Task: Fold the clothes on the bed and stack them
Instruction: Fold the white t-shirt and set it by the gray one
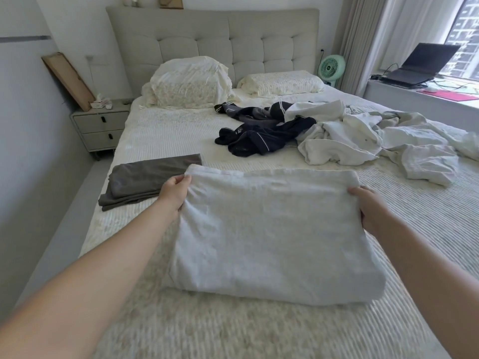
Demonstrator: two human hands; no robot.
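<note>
Head view: the left hand (175, 190) pinches the far-left corner of the white towel (269, 234), and the right hand (368, 206) grips its far-right corner. The towel lies on the bed (160, 136) at 6 o'clock, long axis 9 to 3. Keep both corners level when folding. The folded grey garment (145, 181), at 10 o'clock, likely starts the stack.

Both bare forearms extend forward, spread apart. The left hand (175, 191) pinches the far left corner of the folded white towel (269, 234). The right hand (368, 206) grips its far right edge.
</note>
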